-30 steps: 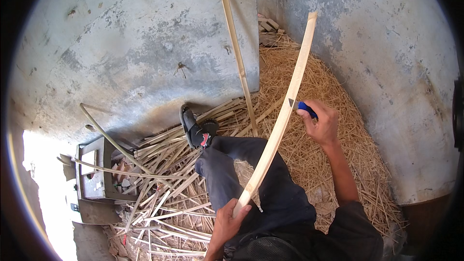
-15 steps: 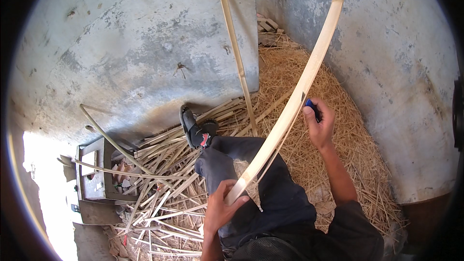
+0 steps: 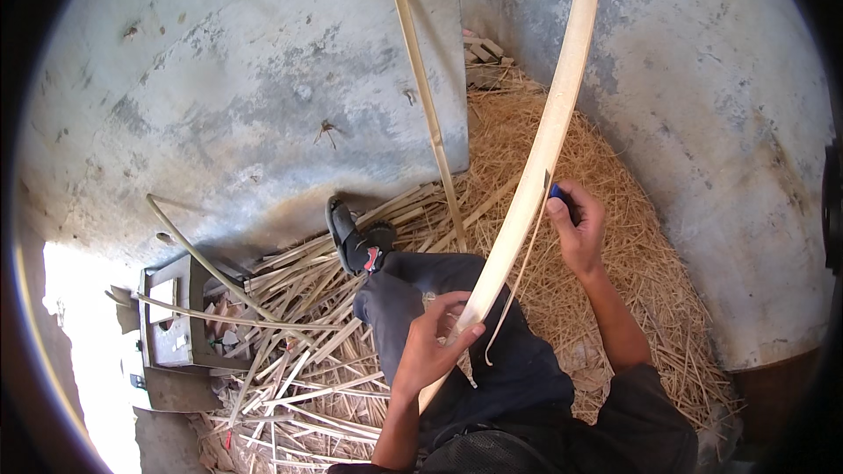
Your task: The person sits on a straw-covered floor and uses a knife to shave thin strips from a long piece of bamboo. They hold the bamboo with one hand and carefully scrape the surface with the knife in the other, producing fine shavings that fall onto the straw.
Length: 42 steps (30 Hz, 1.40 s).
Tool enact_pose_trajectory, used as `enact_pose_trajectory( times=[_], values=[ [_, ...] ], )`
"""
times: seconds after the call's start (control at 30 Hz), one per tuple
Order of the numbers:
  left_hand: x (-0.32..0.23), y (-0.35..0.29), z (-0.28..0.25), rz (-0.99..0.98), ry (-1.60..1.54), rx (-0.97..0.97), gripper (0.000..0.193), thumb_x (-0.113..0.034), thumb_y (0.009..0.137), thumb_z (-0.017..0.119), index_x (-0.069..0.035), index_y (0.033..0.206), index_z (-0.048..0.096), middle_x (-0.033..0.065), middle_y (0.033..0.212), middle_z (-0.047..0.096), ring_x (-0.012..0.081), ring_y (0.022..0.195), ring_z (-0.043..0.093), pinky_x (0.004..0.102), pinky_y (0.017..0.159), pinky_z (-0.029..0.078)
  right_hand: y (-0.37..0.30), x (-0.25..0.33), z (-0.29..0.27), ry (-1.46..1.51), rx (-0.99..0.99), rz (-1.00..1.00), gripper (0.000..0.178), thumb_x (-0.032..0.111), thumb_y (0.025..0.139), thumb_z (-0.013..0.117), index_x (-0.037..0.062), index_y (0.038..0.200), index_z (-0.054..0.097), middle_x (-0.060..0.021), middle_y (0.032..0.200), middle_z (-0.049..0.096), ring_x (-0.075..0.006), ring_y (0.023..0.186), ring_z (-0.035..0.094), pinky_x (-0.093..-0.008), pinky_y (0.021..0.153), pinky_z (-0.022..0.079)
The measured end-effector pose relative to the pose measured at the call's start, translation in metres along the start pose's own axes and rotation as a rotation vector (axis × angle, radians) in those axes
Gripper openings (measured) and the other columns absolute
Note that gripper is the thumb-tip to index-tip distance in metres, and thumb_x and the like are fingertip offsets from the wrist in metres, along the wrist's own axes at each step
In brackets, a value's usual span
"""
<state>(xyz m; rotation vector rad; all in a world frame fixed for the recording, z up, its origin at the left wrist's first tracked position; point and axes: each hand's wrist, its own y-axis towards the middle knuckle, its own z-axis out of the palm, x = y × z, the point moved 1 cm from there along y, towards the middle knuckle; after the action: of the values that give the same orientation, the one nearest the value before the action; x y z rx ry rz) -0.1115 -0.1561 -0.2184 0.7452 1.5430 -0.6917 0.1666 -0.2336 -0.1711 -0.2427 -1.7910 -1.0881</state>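
A long pale bamboo strip [image 3: 537, 162] runs from my lap up toward the far wall. My left hand [image 3: 435, 342] grips its lower end above my dark-trousered leg. My right hand [image 3: 578, 228] is closed on a blue-handled knife [image 3: 557, 195] pressed against the strip's right edge about midway. A thin peeled sliver [image 3: 516, 285] hangs down from the strip below the blade.
A heap of fine straw-like shavings [image 3: 615, 263] covers the ground at right. Split bamboo slats [image 3: 290, 360] lie piled at left beside a small grey concrete block [image 3: 176, 316]. Another thin strip [image 3: 426, 105] leans on the concrete wall [image 3: 219, 96]. My sandalled foot [image 3: 351, 241] rests ahead.
The strip has swung to the right and slid further up. My left hand moved up along it. My right hand with the knife stayed beside the strip, and a longer sliver hangs off.
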Motion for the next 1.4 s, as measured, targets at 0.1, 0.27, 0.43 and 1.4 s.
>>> enact_pose_trajectory(
  times=[0.1, 0.27, 0.43, 1.4],
  values=[
    [-0.003, 0.002, 0.008, -0.020, -0.032, -0.005, 0.039, -0.010, 0.093, 0.083, 0.002, 0.126, 0.066, 0.0073, 0.100, 0.073, 0.0091, 0.090, 0.066, 0.0270, 0.080, 0.054, 0.001, 0.005, -0.002, -0.017, 0.004, 0.000, 0.035, 0.036, 0.101, 0.075, 0.0016, 0.097, 0.070, 0.0005, 0.076, 0.061, -0.0066, 0.063, 0.050, -0.0255, 0.055, 0.036],
    [-0.011, 0.002, 0.016, 0.040, 0.160, -0.173, 0.040, -0.023, 0.086, 0.092, 0.004, 0.107, 0.072, 0.0147, 0.085, 0.074, 0.0169, 0.075, 0.070, 0.0335, 0.070, 0.055, 0.007, 0.019, -0.011, -0.384, 0.085, -0.257, 0.033, 0.032, 0.097, 0.080, 0.0004, 0.101, 0.073, -0.0062, 0.079, 0.071, -0.0137, 0.068, 0.067, -0.0288, 0.060, 0.052],
    [-0.025, 0.002, 0.013, 0.066, 0.367, -0.362, 0.047, -0.030, 0.079, 0.097, 0.003, 0.100, 0.070, 0.0160, 0.081, 0.073, 0.0245, 0.068, 0.070, 0.0371, 0.066, 0.055, 0.005, 0.002, -0.018, -0.544, 0.172, -0.333, 0.029, 0.028, 0.095, 0.080, 0.0023, 0.108, 0.076, -0.0073, 0.081, 0.073, -0.0156, 0.073, 0.072, -0.0314, 0.064, 0.056],
    [-0.012, 0.006, 0.011, 0.157, 0.491, -0.522, 0.040, -0.025, 0.084, 0.092, 0.002, 0.102, 0.069, 0.0182, 0.076, 0.069, 0.0343, 0.064, 0.069, 0.0417, 0.061, 0.053, -0.013, 0.015, 0.051, 0.719, 0.109, 0.554, 0.019, 0.025, 0.105, 0.066, 0.0063, 0.102, 0.063, -0.0055, 0.080, 0.067, -0.0042, 0.051, 0.043, -0.0211, 0.048, 0.032]
  ],
)
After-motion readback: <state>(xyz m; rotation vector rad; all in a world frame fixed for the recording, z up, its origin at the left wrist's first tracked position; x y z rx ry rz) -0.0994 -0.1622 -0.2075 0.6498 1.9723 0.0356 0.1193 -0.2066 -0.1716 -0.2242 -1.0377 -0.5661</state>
